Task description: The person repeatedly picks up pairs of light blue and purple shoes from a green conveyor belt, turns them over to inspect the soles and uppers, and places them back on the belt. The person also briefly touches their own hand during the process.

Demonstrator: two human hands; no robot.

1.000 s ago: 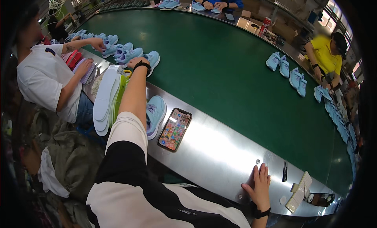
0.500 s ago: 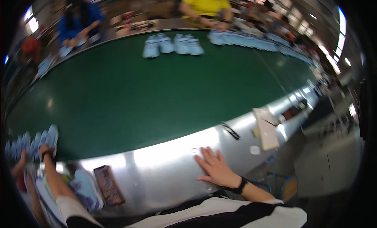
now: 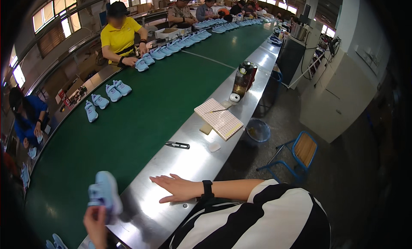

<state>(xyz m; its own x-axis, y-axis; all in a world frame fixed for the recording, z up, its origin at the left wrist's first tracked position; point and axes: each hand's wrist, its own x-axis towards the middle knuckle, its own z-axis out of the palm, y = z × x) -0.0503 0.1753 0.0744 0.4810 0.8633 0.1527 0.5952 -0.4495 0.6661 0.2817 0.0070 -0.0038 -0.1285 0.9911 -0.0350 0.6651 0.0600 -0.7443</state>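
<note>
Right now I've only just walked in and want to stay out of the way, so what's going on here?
The person's left hand holds up a light blue shoe where the green surface meets the metal ledge. The right hand rests palm down on that ledge, with black snips lying beyond it. Across the green surface, a co-worker in yellow has both hands close to a pair of similar shoes.

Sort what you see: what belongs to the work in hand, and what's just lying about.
Apparently in the work:
light-blue shoe, held in the left hand
similar shoes on the green surface

Apparently just lying about:
black snips, unheld
patterned sheet
dark bottle
</note>
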